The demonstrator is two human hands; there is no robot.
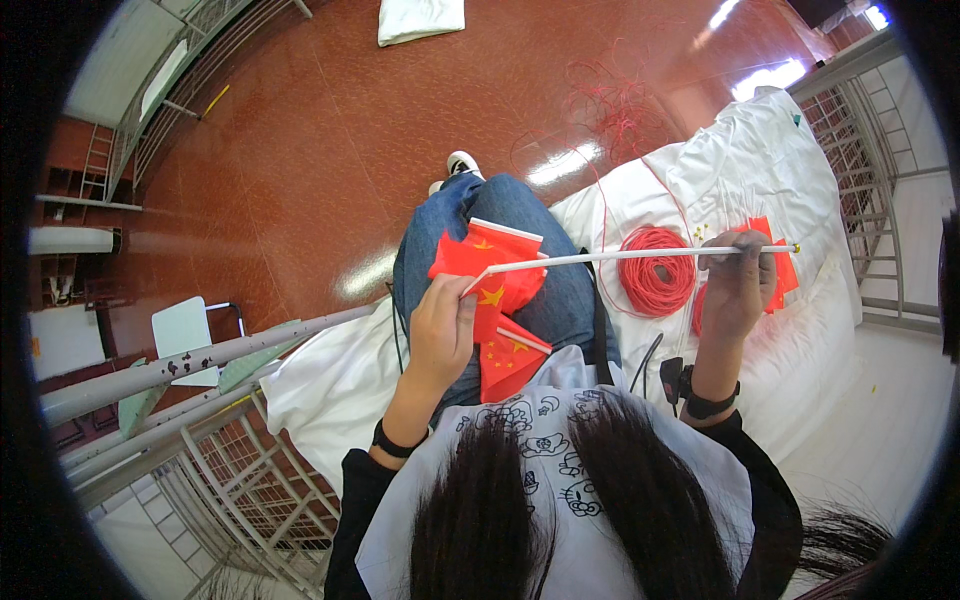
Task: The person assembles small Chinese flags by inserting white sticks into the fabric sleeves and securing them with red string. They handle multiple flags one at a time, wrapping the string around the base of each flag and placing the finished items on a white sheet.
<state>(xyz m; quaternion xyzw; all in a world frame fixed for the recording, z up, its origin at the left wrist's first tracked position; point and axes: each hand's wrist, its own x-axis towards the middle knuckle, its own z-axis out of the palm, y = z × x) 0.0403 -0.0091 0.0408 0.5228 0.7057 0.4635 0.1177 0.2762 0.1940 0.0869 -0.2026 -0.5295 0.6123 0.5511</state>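
Note:
A thin white stick [620,257] runs level between my two hands. My left hand [440,325] grips its left end, where a small red flag with yellow stars [495,262] hangs against my jeans. More red flags [510,355] lie bunched on my lap just below that hand. My right hand [738,285] pinches the stick near its right end. Behind that hand, more red flags [785,265] rest on a white sheet [760,150]. A coil of red string [655,270] lies on the sheet between my hands, under the stick.
Loose red string [610,105] trails over the glossy red-brown floor [330,150]. Metal bed rails [200,355] cross at lower left, more railing [870,170] at right. A white chair [185,330] stands at left, a white cloth [420,18] at the top.

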